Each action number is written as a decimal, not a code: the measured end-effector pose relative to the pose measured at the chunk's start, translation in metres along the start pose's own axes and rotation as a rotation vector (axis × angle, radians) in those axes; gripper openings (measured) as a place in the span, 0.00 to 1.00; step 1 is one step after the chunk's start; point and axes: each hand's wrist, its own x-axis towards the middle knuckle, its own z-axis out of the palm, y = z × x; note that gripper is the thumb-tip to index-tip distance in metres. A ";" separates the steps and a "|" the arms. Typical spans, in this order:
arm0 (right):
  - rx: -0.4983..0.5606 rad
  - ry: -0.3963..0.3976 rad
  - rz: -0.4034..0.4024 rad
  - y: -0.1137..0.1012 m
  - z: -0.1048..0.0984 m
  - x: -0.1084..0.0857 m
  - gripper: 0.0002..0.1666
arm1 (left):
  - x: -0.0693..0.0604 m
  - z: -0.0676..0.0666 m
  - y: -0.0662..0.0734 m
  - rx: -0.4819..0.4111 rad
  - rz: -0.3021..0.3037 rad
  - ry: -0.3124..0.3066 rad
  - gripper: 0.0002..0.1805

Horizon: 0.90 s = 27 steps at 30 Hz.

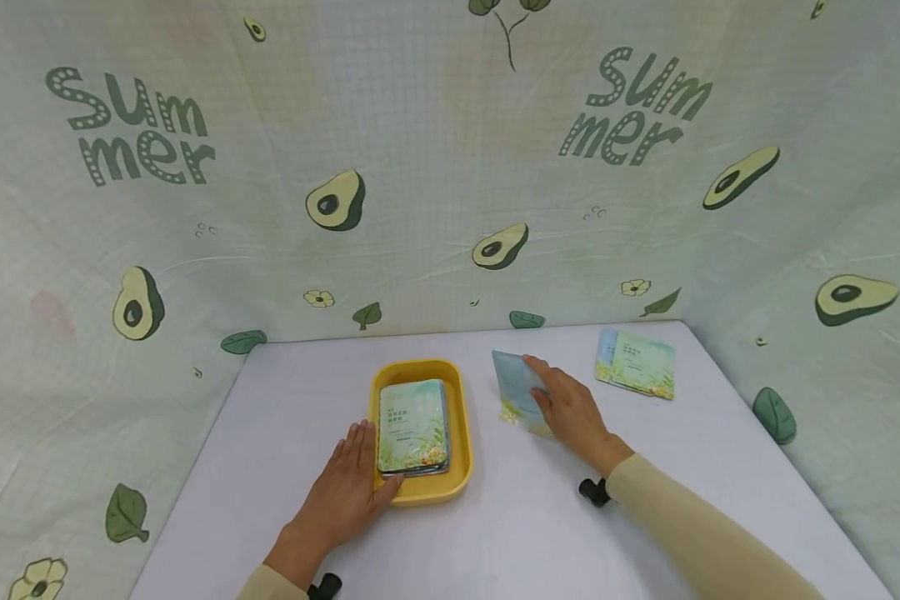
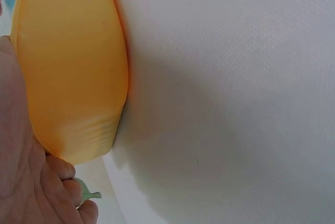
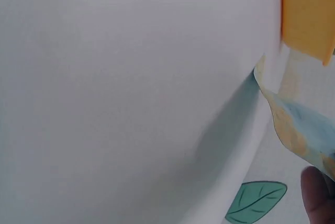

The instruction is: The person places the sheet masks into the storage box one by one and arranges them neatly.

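My left hand (image 1: 345, 483) rests along the left side of a yellow tray (image 1: 462, 450), fingers straight, with the thumb over its near left corner. In the left wrist view the palm (image 2: 21, 161) lies against the tray's outer wall (image 2: 73, 67). Inside the tray is a stack of flat printed packets (image 1: 412, 425), the top one pale green. To the tray's right, my right hand (image 1: 570, 412) pinches a blue flat packet (image 1: 516, 387) between thumb and fingers. In the right wrist view this packet (image 3: 301, 127) is held tilted and slightly bent, above the table.
Two more packets (image 1: 637, 362), one green partly covering a blue one, lie at the far right of the white table (image 1: 315, 383). Behind the table hangs a cloth (image 1: 420, 283) printed with avocados and leaves. A small black device (image 1: 594, 492) sits at the right wrist.
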 end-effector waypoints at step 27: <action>0.599 -0.317 0.922 0.021 -0.003 0.024 0.26 | -0.001 -0.003 0.000 -0.012 0.016 0.003 0.52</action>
